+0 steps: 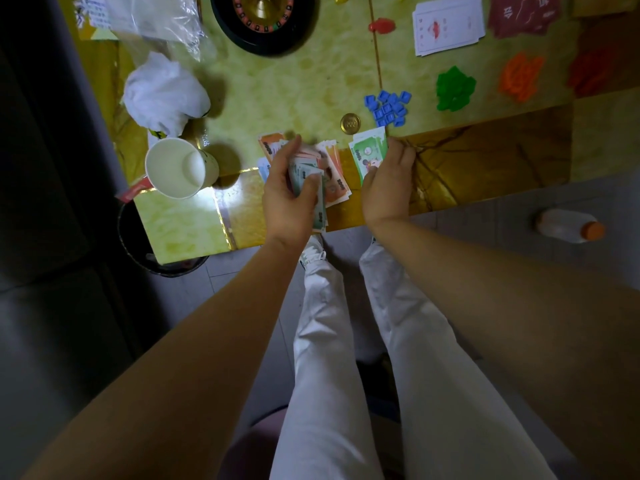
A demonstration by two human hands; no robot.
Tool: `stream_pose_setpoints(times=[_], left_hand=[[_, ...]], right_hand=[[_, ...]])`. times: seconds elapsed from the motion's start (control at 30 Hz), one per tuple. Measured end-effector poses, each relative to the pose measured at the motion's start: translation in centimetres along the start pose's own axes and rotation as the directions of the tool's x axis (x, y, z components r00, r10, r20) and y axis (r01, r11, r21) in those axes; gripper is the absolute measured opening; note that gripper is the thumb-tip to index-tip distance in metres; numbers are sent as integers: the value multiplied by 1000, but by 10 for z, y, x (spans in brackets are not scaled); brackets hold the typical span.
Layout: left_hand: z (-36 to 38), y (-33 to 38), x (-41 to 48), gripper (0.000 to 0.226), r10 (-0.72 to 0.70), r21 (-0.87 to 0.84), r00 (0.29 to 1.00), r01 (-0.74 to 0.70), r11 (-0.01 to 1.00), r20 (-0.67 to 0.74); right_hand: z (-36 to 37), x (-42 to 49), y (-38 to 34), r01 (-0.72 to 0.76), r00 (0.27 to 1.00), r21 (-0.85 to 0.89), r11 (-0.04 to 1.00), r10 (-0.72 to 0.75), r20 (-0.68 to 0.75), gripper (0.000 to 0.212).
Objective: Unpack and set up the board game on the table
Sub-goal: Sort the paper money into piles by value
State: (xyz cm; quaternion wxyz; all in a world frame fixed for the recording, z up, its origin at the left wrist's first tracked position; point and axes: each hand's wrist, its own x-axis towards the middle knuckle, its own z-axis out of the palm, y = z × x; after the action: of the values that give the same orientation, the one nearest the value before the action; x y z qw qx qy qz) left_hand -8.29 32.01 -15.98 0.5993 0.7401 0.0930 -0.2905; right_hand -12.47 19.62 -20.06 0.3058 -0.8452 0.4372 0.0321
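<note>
Your left hand (291, 199) held a bundle of play notes (309, 172) over the near edge of the worktop (294, 88), fingers curled under it and thumb pressed on top. Orange notes (337, 190) lay on the worktop just beneath the bundle. Your right hand (388, 185) rested bent over the green notes (367, 147) beside them; whether its fingers pinched or only pressed those notes I cannot tell. A gold coin (350, 123) and blue pieces (389, 107) lay just beyond, and a paper cup (176, 168) stood to the left.
</note>
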Motion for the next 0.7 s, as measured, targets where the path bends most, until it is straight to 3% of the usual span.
stream_pose_setpoints(times=[0.2, 0.47, 0.53, 0.7], left_hand=[[-3, -2, 3, 86, 57, -48, 998, -55, 997, 37], [-4, -2, 5, 102, 9, -102, 998, -2, 995, 67], [-2, 1, 2, 96, -68, -144, 996, 75, 987, 50], [2, 4, 0, 29, -177, -175, 984, 178, 968, 21]], right_hand=[[5, -6, 5, 0, 999, -96, 995, -3, -32, 62], [9, -9, -2, -29, 991, -91, 995, 17, -136, 52], [9, -10, -4, -78, 987, -115, 990, 60, -148, 53], [-3, -8, -6, -138, 987, -208, 968, 117, -108, 55]])
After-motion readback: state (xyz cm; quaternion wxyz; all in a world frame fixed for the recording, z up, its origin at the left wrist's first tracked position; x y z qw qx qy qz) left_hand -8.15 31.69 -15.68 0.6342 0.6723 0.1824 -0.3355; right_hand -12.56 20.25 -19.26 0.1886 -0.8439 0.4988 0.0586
